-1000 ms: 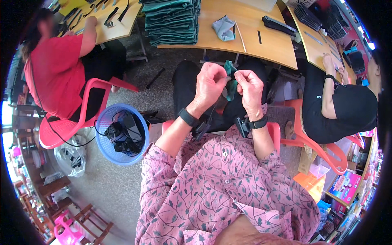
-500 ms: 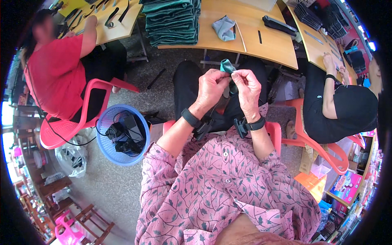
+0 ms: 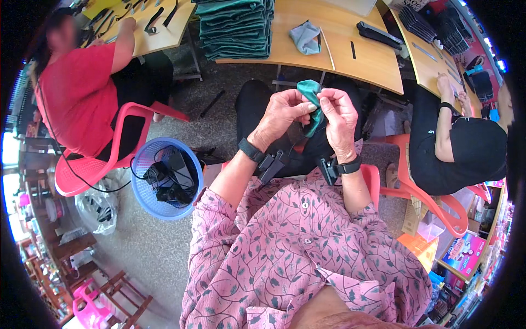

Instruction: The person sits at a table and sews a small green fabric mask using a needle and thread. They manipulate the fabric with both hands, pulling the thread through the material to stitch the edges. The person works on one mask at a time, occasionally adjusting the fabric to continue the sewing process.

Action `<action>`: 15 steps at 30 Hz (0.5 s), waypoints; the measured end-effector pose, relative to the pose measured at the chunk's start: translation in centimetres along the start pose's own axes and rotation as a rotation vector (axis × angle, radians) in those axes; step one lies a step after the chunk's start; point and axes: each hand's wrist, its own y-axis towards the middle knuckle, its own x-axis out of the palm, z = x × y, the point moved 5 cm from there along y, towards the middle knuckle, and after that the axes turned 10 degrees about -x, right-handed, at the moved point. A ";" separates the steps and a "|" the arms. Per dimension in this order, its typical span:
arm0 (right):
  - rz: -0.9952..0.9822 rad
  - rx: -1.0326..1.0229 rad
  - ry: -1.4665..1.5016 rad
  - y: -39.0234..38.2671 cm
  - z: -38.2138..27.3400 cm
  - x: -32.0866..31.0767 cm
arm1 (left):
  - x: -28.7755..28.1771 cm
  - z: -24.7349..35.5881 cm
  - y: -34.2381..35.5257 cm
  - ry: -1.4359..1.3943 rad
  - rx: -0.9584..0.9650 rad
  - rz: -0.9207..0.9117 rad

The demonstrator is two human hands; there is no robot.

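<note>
A small piece of shiny green cloth (image 3: 314, 94) is pinched between my two hands above my lap. It hangs as a narrow, folded strip, and its lower end drops between the hands. My left hand (image 3: 286, 112) grips its left edge with thumb and forefinger. On the other side, the fingertips of my right hand (image 3: 338, 114) are closed on the right edge. Beyond them, the wooden table (image 3: 361, 68) bears a tall stack of folded green cloths (image 3: 235, 30), a crumpled grey cloth (image 3: 304, 38), a thin pale stick (image 3: 327, 48) and a long black case-like object (image 3: 379, 34).
A blue plastic basket (image 3: 143, 200) with black cables and devices stands on the floor at my left. A person in red (image 3: 82, 98) sits left on a pink chair (image 3: 121, 134); a person in black (image 3: 466, 148) works at the right table (image 3: 419, 60). A clear bag (image 3: 97, 205) lies behind the basket.
The green cloth has been turned and spread so more of its length shows. Both hands have shifted slightly, still pinching it. The view has moved a little.
</note>
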 end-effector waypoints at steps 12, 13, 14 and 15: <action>0.054 0.006 0.065 0.6 -0.9 -0.4 | -0.4 1.0 -0.2 -0.302 0.037 -0.148; 0.082 0.019 0.013 0.8 -0.4 -1.1 | -0.6 1.3 -0.3 -0.364 0.064 -0.164; 0.112 0.028 -0.052 1.0 0.2 -1.6 | -0.8 1.7 -0.3 -0.425 0.094 -0.179; 0.142 0.037 -0.118 1.0 0.8 -2.2 | -1.0 2.1 -0.4 -0.486 0.124 -0.196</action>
